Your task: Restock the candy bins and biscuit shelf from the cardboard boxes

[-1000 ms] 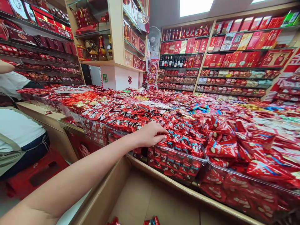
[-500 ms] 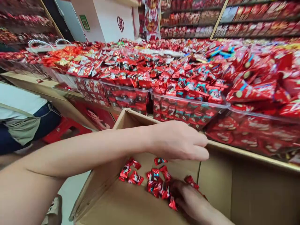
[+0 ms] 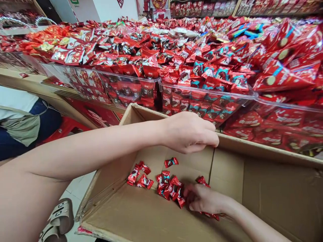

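Note:
Several small red wrapped candies [image 3: 174, 188] lie on the floor of a large open cardboard box [image 3: 151, 215]. My right hand [image 3: 202, 198] is down inside the box, its fingers curled at the right edge of the candy cluster. The fingertips are in shadow among the candies, and more wrappers show just behind and below the hand. Over the far side of the box, my left hand [image 3: 191, 132] is bent at the wrist with its fingers folded. Its palm faces away, so anything inside it is hidden.
Clear plastic bins [image 3: 207, 89] heaped with red candies line the display beyond the box. On the left, a person with a green apron [image 3: 25, 129] stands close by. Sandals [image 3: 60, 215] show on the tiled floor. Packed shelves [image 3: 202, 8] fill the background.
The view has tipped downward, showing more of the box and floor. My left hand's fingers are more curled now. My right hand stays at the candies, with its wrist shifted.

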Available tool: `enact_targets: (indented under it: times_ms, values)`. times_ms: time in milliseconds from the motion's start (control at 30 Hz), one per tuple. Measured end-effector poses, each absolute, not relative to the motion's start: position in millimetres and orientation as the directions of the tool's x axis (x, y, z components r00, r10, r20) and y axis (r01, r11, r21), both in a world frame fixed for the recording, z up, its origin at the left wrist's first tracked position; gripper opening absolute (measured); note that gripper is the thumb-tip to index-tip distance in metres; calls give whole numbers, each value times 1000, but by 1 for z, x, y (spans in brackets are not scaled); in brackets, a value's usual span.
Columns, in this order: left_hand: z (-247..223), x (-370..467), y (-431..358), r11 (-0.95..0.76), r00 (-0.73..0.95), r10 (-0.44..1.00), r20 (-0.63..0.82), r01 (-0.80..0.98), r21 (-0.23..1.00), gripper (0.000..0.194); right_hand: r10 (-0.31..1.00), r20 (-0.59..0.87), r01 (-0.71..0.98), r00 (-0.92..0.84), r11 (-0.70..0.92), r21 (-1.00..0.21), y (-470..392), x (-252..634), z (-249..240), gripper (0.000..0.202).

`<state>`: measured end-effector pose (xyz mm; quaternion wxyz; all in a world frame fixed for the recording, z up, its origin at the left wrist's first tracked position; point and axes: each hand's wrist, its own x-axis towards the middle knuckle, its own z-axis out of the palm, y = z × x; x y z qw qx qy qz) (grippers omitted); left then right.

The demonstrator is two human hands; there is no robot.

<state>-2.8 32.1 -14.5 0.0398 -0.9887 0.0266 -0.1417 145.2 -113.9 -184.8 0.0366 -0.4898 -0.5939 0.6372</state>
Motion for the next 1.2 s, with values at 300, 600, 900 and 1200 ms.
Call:
enact_targets:
  times_ms: [300,600,900,1200]
  values:
    - [-11,-4,29,-999,957,-28,288,-14,-49,26,815,-412,-402,-407,-565,-720,-94,144,-110,25]
    - [16,4,-11,-953,959,197,204,139,268,32,951,-305,-631,-59,-272,-727,-98,146,-75,17]
    - [-5,9,-24,-566,868,489,88,238,789,20,961,-273,-668,53,-169,-725,-104,151,-64,15]
    - [-17,12,-18,3,769,612,-186,233,972,30,960,-257,-574,113,-148,-805,-106,147,-65,25]
